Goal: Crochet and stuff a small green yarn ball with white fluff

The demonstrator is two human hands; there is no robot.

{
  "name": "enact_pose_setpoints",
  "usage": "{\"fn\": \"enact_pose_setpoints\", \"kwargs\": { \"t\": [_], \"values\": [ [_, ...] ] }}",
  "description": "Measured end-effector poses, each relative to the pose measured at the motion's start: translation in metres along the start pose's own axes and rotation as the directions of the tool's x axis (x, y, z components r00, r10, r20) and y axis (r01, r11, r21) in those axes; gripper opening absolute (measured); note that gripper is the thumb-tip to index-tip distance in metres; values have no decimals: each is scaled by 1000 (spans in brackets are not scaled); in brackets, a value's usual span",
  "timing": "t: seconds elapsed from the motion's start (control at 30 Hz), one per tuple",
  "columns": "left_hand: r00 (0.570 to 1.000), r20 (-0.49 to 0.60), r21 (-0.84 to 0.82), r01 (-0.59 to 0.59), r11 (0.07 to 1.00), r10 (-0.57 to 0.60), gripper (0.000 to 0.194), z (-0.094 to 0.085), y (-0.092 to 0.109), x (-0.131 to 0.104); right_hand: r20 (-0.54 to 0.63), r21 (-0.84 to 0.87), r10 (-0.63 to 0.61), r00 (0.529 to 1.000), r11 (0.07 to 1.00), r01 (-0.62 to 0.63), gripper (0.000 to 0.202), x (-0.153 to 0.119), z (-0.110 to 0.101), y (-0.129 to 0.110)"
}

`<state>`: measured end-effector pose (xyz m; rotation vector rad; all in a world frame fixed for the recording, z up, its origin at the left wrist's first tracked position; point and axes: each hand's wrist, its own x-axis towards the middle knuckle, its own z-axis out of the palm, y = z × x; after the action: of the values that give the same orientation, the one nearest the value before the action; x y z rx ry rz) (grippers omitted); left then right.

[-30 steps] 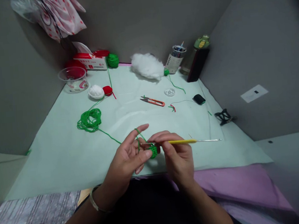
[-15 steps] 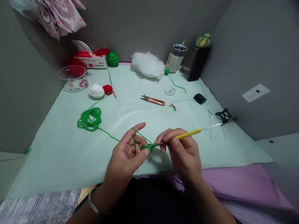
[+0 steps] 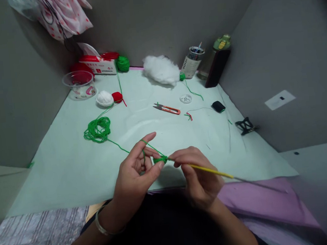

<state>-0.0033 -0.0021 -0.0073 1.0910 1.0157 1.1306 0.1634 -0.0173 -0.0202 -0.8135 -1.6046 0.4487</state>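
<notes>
One left hand [image 3: 133,176] pinching a small green crochet piece [image 3: 159,160], right hand [image 3: 201,178] gripping a yellow-handled crochet hook [image 3: 211,170], loose green yarn coil [image 3: 100,134] left on the surface [image 3: 70,174]

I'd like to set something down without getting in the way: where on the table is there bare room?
The table shows two broad bare patches: front left, between the green coil, left hand and near edge; and the middle, between coil, scissors and left hand. A strand runs between them. The back is crowded, from tub past stuffing to bottle.
</notes>
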Motion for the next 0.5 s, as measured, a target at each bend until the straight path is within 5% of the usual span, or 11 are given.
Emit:
{"fn": "enact_pose_setpoints", "kwargs": {
  "t": [0.27, 0.5],
  "values": [
    [997, 78, -74, 33, 997, -27, 53, -6, -4, 3, -79, 311, 280, 957, 919, -244, 23, 3, 4, -4],
    [999, 47, 7, 9, 1000, -9, 50, -5, -3, 2, -9, 232, 187, 982, 956, -180, 25, 1, 3, -3]
  ]
}}
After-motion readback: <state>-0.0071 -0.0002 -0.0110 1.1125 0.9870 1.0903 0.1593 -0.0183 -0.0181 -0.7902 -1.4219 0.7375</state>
